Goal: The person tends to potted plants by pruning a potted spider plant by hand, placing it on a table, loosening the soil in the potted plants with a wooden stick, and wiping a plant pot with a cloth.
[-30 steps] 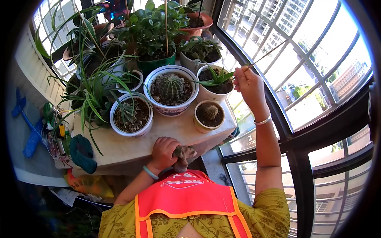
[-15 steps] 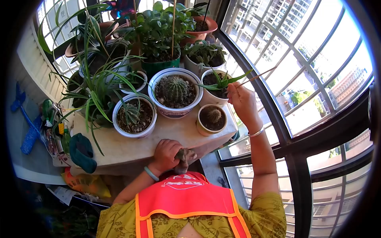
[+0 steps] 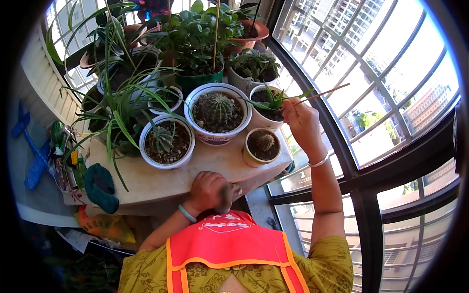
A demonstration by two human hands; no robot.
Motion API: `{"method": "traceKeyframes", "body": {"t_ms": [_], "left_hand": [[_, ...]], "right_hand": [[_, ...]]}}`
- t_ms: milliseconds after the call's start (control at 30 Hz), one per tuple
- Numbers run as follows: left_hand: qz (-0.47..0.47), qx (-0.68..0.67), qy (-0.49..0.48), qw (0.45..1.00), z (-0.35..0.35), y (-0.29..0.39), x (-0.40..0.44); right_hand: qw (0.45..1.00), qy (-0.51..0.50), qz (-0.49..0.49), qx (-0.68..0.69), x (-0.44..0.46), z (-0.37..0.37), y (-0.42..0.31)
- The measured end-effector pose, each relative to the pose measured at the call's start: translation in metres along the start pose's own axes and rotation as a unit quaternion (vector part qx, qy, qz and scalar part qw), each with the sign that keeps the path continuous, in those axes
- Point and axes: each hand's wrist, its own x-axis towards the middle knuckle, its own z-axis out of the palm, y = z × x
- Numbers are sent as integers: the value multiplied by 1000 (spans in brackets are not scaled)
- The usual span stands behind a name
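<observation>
My right hand (image 3: 300, 119) is raised at the right side of the table, fingers pinched on a thin brown wooden stick (image 3: 325, 93) that points up and right toward the window. Just left of those fingers stands a white pot with an aloe-like plant (image 3: 267, 99); I cannot tell whether they touch it. Below it sits a small pot with a round brown cactus (image 3: 265, 141). My left hand (image 3: 206, 189) is curled at the table's front edge, against a blurred grey-brown thing (image 3: 224, 196) whose kind I cannot make out.
A big round cactus (image 3: 215, 108) and a smaller cactus (image 3: 162, 140) stand in white pots on the pale table (image 3: 215, 158). Spider-like foliage (image 3: 117, 117) spreads at left. A dark green glove (image 3: 101, 188) hangs over the left corner. Barred windows (image 3: 371, 73) line the right.
My right hand has shifted slightly right, and the stick now reaches farther right. The grey-brown thing at my left hand has moved and blurred; my left hand stays at the table edge.
</observation>
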Motion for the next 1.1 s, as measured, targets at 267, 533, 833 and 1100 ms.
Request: {"method": "traceKeyframes", "body": {"t_ms": [267, 533, 833, 1100], "left_hand": [[18, 14, 2, 1000, 0, -1, -1], [0, -21, 16, 1000, 0, 4, 2], [15, 21, -16, 1000, 0, -1, 0], [-1, -9, -4, 1000, -3, 3, 2]], "right_hand": [[996, 19, 67, 61, 2, -19, 10], [979, 86, 146, 115, 5, -35, 23], [984, 82, 124, 99, 3, -33, 14], [989, 55, 111, 84, -5, -27, 17]]}}
